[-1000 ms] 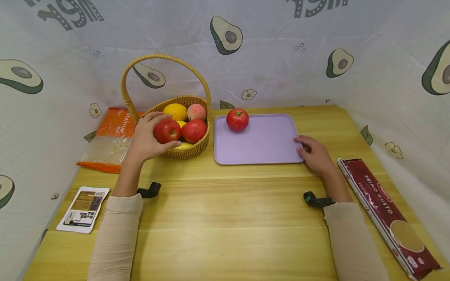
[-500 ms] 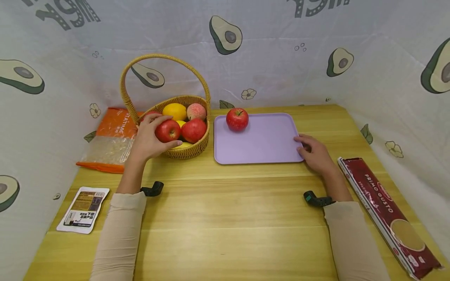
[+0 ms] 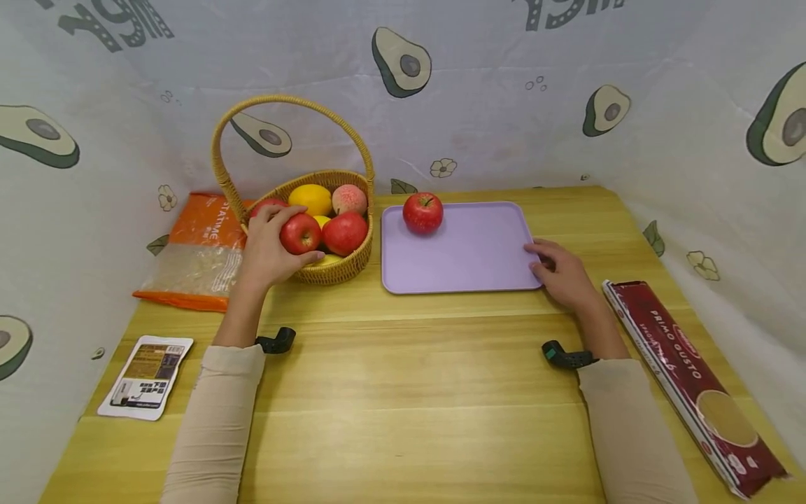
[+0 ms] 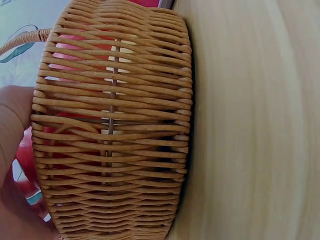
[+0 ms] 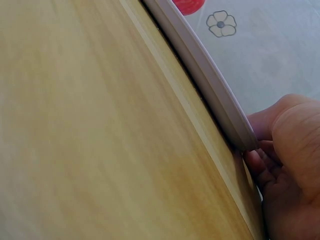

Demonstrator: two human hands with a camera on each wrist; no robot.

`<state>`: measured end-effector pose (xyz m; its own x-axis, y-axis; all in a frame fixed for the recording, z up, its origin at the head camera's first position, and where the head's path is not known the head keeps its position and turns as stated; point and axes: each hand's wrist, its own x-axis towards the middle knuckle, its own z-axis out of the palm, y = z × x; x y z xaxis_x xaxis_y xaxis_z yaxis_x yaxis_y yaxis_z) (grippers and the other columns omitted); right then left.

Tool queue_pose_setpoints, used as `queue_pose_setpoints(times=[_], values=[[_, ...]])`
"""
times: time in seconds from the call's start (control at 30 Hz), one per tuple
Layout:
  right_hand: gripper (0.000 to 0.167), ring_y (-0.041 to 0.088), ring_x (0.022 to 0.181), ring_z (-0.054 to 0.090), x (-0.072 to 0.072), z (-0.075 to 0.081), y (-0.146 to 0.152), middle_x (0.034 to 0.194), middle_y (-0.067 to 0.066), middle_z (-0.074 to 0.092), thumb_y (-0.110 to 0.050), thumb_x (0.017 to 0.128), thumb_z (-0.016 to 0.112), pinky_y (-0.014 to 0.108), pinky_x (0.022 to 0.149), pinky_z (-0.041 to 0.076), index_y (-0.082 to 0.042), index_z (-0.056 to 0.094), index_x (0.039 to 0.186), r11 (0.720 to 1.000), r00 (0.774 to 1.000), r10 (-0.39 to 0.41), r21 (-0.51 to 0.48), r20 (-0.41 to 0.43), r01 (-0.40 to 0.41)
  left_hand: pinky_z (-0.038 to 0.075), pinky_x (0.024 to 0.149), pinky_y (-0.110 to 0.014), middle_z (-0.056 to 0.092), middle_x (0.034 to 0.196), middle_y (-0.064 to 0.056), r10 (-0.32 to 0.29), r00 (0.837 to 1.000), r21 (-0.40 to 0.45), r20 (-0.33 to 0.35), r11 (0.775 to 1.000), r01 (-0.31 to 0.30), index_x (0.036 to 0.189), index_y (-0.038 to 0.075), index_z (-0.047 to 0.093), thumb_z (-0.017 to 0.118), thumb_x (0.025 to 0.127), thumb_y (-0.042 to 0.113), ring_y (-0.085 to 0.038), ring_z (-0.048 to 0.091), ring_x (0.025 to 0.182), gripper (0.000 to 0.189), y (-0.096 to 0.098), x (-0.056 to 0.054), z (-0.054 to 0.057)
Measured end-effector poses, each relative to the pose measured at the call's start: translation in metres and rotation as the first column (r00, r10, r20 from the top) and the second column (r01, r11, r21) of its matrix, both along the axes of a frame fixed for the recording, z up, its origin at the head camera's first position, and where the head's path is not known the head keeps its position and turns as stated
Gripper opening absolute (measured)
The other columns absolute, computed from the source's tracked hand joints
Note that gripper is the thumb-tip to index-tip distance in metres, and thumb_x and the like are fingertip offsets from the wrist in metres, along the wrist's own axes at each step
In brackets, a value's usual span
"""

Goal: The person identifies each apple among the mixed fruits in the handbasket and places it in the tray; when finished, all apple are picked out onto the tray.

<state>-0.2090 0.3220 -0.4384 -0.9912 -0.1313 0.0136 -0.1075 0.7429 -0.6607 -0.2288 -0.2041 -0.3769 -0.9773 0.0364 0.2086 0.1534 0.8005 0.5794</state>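
Note:
My left hand (image 3: 269,245) is in the wicker basket (image 3: 349,269), thumb and fingers curled round a red apple (image 3: 300,234). Beside that apple lie a red fruit (image 3: 345,234), a yellow lemon-like fruit (image 3: 311,199) and a pinkish peach (image 3: 350,199). Another red fruit shows partly behind my fingers. In the left wrist view the woven wall (image 4: 112,125) hides most of the fruit. My right hand (image 3: 562,274) pinches the right edge of the lilac tray (image 3: 466,259); its thumb lies over the rim and fingers sit underneath in the right wrist view. One red apple (image 3: 422,213) rests on the tray's back left.
An orange and clear pasta bag (image 3: 195,255) lies left of the basket, partly behind my left arm. Nearer on the left is a white pouch (image 3: 146,378). A long dark red spaghetti pack (image 3: 693,385) lies along the right. A tall handle (image 3: 290,99) arches over the basket.
My left hand has shifted slightly right with its apple, uncovering part of a red fruit behind the fingers. The right hand stays at the tray's edge.

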Motion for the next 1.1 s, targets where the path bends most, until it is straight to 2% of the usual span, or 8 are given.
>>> queue_pose_setpoints(times=[0.27,0.57,0.87,1.1], values=[[0.045,0.046,0.137,0.045,-0.0005,-0.0008,-0.0026,0.163,0.024,0.035,-0.014,0.107,0.051,0.065,0.115,0.035,0.000,0.050,0.149,1.000,1.000,-0.006,-0.003,0.009,0.006,0.043,0.109,-0.067,0.035,0.150,-0.020,0.071,0.998,0.031,-0.002,0.997,-0.070,0.144,0.022,0.057,0.091,0.075,0.029,-0.043,0.039,0.138,0.077,0.0030,0.0011,-0.0002],[0.045,0.046,0.137,0.045,0.0020,-0.0019,-0.0016,0.163,0.024,0.035,-0.014,0.107,0.051,0.065,0.116,0.035,0.000,0.050,0.150,1.000,1.000,-0.007,-0.008,0.008,0.007,0.043,0.108,-0.066,0.048,0.148,-0.016,0.112,0.992,0.111,-0.054,0.988,-0.105,0.146,0.018,0.053,0.087,0.075,0.032,-0.040,0.041,0.136,0.079,0.0044,0.0019,-0.0028],[0.045,0.046,0.137,0.045,0.0019,-0.0015,-0.0014,0.163,0.024,0.035,-0.014,0.107,0.051,0.065,0.116,0.035,0.000,0.050,0.149,1.000,1.000,-0.011,0.002,0.009,0.010,0.053,0.102,-0.056,0.062,0.134,-0.014,0.139,0.981,0.190,-0.132,0.975,-0.113,0.140,0.014,0.050,0.084,0.076,0.040,-0.033,0.059,0.119,0.077,0.0049,0.0022,-0.0044],[0.045,0.046,0.134,0.047,0.0020,-0.0037,-0.0002,0.162,0.025,0.036,-0.014,0.107,0.051,0.065,0.115,0.035,0.001,0.050,0.149,1.000,1.000,-0.007,0.002,-0.006,0.007,0.054,0.102,-0.053,0.062,0.135,-0.012,0.119,0.969,0.244,-0.217,0.968,-0.064,0.137,0.013,0.055,0.081,0.078,0.047,-0.030,0.060,0.119,0.074,0.0065,0.0042,-0.0011]])
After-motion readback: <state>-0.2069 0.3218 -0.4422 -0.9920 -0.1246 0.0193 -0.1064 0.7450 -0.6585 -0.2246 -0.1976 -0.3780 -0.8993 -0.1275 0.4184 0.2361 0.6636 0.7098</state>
